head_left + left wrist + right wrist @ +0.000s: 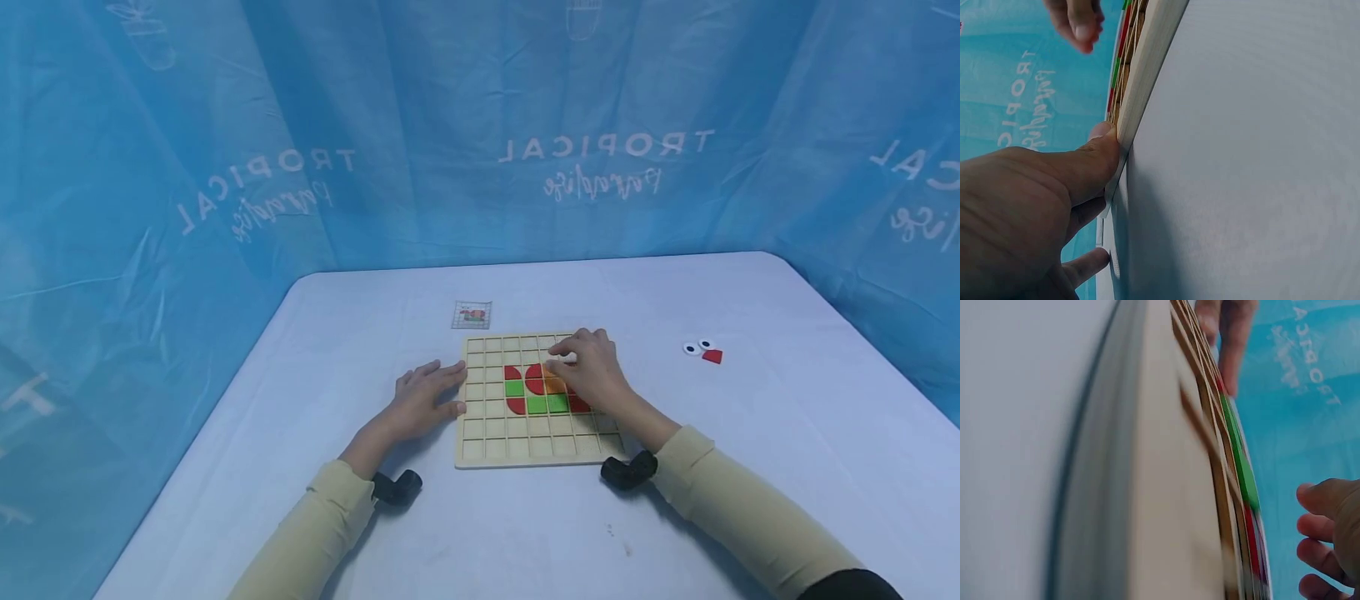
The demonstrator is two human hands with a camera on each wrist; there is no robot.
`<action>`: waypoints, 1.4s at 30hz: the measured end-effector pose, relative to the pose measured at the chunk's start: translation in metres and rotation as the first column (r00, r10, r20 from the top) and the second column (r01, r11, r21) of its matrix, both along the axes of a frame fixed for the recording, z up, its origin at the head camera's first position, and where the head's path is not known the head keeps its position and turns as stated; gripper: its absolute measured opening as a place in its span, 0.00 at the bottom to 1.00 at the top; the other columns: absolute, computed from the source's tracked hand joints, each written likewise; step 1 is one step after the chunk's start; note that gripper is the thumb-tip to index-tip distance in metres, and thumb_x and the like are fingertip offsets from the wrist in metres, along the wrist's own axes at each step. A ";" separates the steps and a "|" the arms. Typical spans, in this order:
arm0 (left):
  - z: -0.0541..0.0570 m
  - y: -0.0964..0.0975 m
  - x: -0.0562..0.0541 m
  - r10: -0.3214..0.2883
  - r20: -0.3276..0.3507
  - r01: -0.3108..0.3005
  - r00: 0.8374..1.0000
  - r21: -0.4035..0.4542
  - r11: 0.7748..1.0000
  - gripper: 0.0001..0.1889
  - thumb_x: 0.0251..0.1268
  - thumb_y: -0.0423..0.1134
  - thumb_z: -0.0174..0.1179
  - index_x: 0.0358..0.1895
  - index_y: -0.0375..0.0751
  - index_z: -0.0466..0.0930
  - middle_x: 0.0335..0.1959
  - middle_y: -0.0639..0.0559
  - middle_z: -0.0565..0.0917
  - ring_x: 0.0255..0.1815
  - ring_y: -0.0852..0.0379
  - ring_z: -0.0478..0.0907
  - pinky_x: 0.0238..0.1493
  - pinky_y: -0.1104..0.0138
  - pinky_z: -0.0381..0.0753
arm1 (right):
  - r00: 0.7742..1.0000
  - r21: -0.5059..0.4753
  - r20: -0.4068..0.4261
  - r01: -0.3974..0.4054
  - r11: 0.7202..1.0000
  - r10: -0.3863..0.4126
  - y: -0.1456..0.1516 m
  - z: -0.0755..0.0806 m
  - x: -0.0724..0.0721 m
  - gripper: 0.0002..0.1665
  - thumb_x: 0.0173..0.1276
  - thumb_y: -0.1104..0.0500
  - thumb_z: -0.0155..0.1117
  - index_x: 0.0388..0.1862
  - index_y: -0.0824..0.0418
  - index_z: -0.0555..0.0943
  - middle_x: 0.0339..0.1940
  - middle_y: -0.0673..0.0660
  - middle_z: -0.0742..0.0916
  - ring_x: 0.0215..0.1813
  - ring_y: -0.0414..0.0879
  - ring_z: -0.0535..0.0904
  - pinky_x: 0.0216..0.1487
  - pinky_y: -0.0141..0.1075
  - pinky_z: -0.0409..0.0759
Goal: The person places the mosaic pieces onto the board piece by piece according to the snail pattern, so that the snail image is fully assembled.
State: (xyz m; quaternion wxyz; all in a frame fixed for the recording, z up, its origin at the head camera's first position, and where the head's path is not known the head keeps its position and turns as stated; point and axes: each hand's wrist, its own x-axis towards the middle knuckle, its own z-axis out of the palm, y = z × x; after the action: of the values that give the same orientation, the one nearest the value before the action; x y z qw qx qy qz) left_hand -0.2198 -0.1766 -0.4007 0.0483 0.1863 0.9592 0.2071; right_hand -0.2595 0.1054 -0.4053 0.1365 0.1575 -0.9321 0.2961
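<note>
A pale wooden grid board (487,429) lies on the white table. On its grid sit red pieces (534,380) with curved edges, green square tiles (536,405) and an orange piece (553,385) partly covered by my right hand. My left hand (423,400) rests against the board's left edge, its thumb and fingertips touching the rim. Over the board's right half, my right hand (592,367) hovers with thumb and index finger apart beside the orange piece. Nothing shows between the right fingers (1316,525) in the right wrist view.
Behind the board lies a small card (472,315) with a coloured pattern on a grid. To the right are two round eye pieces (692,349) and a loose red piece (712,357). A blue printed curtain (450,208) surrounds the table's back and sides.
</note>
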 end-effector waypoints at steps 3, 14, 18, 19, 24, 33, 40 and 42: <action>0.001 0.000 0.001 0.007 0.002 -0.007 1.000 -0.004 1.000 0.31 0.66 0.49 0.57 0.70 0.45 0.63 0.74 0.52 0.62 0.76 0.39 0.50 0.71 0.38 0.44 | 0.998 0.006 0.018 0.066 0.998 -0.066 0.026 0.001 -0.001 0.15 0.59 0.53 0.69 0.42 0.60 0.86 0.41 0.59 0.83 0.48 0.55 0.71 0.52 0.53 0.66; 0.001 0.000 0.003 0.018 0.008 -0.018 1.000 -0.007 1.000 0.31 0.65 0.49 0.57 0.70 0.45 0.63 0.74 0.52 0.62 0.76 0.39 0.50 0.71 0.38 0.43 | 0.958 0.049 0.039 0.281 0.959 -0.283 0.136 -0.004 -0.005 0.21 0.63 0.54 0.65 0.48 0.69 0.81 0.44 0.69 0.79 0.48 0.62 0.67 0.47 0.55 0.62; 0.001 0.001 0.003 0.015 0.006 -0.015 1.000 -0.002 1.000 0.31 0.65 0.49 0.57 0.70 0.45 0.63 0.73 0.52 0.62 0.76 0.39 0.50 0.71 0.37 0.43 | 0.950 0.066 0.070 0.300 0.952 -0.304 0.166 -0.005 -0.002 0.23 0.64 0.54 0.63 0.50 0.71 0.79 0.44 0.71 0.78 0.49 0.66 0.66 0.46 0.58 0.60; 0.001 0.001 0.003 0.015 0.009 -0.015 1.000 0.000 1.000 0.31 0.65 0.49 0.57 0.70 0.45 0.63 0.73 0.52 0.62 0.76 0.39 0.50 0.71 0.37 0.43 | 0.947 0.071 0.082 0.304 0.950 -0.309 0.171 -0.006 -0.001 0.23 0.64 0.54 0.63 0.50 0.71 0.78 0.44 0.72 0.77 0.49 0.66 0.65 0.46 0.59 0.60; 0.001 0.001 0.003 0.009 0.007 -0.008 1.000 -0.003 1.000 0.31 0.65 0.49 0.57 0.70 0.46 0.63 0.74 0.52 0.62 0.76 0.39 0.50 0.71 0.37 0.43 | 0.933 0.097 0.125 0.327 0.940 -0.337 0.191 -0.007 0.001 0.26 0.64 0.53 0.62 0.53 0.73 0.76 0.47 0.74 0.76 0.50 0.69 0.64 0.44 0.57 0.60; 0.003 0.003 0.003 0.008 0.005 -0.008 1.000 -0.001 1.000 0.31 0.65 0.49 0.57 0.70 0.45 0.63 0.74 0.52 0.62 0.76 0.39 0.50 0.71 0.37 0.43 | 0.924 0.120 0.173 0.323 0.939 -0.340 0.211 -0.013 0.000 0.27 0.65 0.51 0.62 0.54 0.71 0.76 0.50 0.76 0.74 0.52 0.71 0.61 0.44 0.58 0.59; 0.002 0.003 0.002 0.011 0.008 -0.011 1.000 -0.001 1.000 0.31 0.66 0.49 0.57 0.70 0.45 0.63 0.74 0.52 0.62 0.76 0.39 0.50 0.71 0.37 0.43 | 0.925 0.121 0.177 0.319 0.940 -0.337 0.213 -0.016 0.000 0.25 0.65 0.53 0.61 0.53 0.71 0.76 0.52 0.76 0.71 0.54 0.71 0.59 0.45 0.59 0.58; 0.002 0.003 0.002 0.012 0.005 -0.012 1.000 0.001 1.000 0.31 0.65 0.49 0.57 0.70 0.45 0.63 0.74 0.52 0.62 0.76 0.39 0.50 0.71 0.37 0.43 | 0.925 0.120 0.176 0.318 0.940 -0.335 0.213 -0.017 -0.001 0.24 0.66 0.54 0.60 0.53 0.71 0.76 0.52 0.76 0.71 0.55 0.71 0.59 0.46 0.59 0.58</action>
State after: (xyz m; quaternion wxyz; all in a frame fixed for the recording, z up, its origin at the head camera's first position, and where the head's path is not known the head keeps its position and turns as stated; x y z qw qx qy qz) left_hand -0.2175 -0.1733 -0.3988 0.0492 0.1802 0.9600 0.2083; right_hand -0.2601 0.3187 -0.4226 0.0853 -0.0237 -0.9665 0.2410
